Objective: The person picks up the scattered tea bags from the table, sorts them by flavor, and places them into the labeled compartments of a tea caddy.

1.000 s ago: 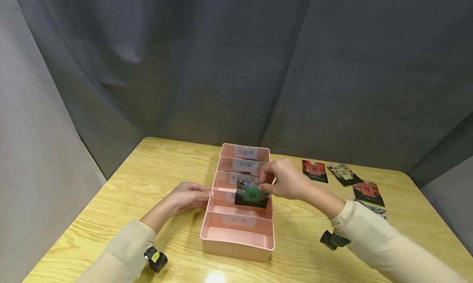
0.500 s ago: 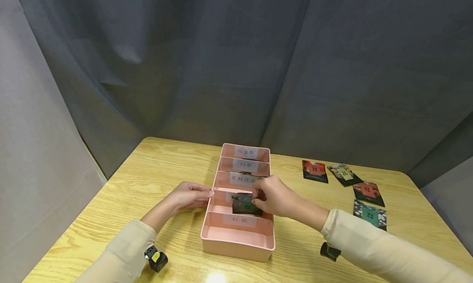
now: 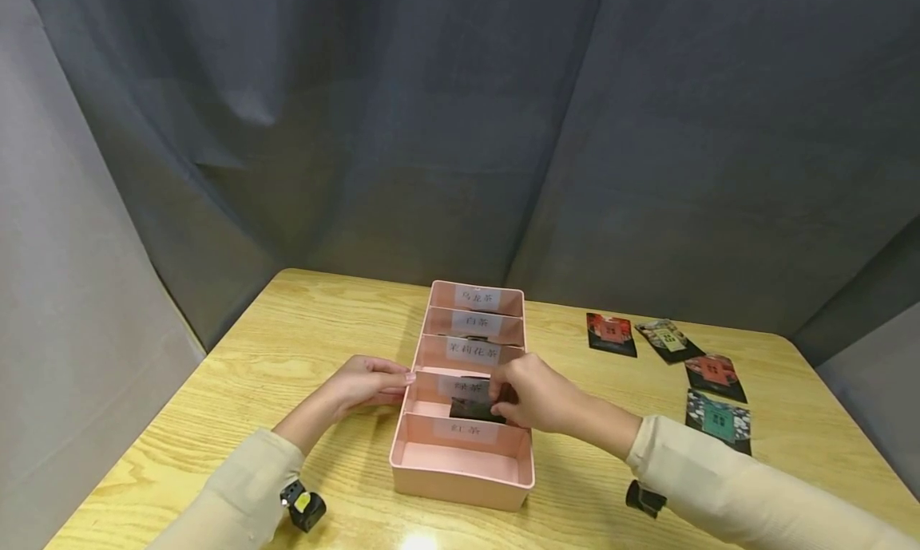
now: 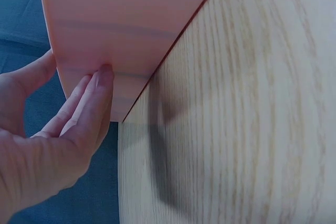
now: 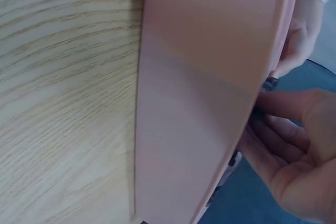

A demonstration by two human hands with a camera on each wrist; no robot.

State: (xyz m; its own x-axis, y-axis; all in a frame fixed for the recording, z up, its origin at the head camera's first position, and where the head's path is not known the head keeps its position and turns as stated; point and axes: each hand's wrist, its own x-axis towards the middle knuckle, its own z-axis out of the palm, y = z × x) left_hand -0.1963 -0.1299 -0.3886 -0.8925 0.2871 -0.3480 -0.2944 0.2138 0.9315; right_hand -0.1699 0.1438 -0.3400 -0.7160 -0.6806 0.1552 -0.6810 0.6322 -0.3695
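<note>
A pink divided box (image 3: 460,498) stands on the table, its compartments bearing printed paper labels. My right hand (image 3: 539,394) reaches into the second compartment from the near end, pinching a dark tea sachet (image 3: 470,409) between thumb and fingers. The sachet sits low there, partly hidden by the hand. In the right wrist view, the hand (image 5: 299,145) is at the box's rim, and its fingertips are hidden behind the wall. My left hand (image 3: 362,386) holds the box's left wall; in the left wrist view, its thumb is at the rim and its fingers (image 4: 100,90) press the outside.
Several sachets lie on the table to the right: a red one (image 3: 611,334), a yellow-labelled one (image 3: 670,340), another red one (image 3: 715,376) and a green-labelled one (image 3: 719,421). Dark edges show in the farther compartments. A grey curtain (image 3: 431,135) hangs behind the table (image 3: 323,310).
My right hand has lowered the sachet from above the box into the second compartment from the near end. The left hand has stayed on the box's left wall.
</note>
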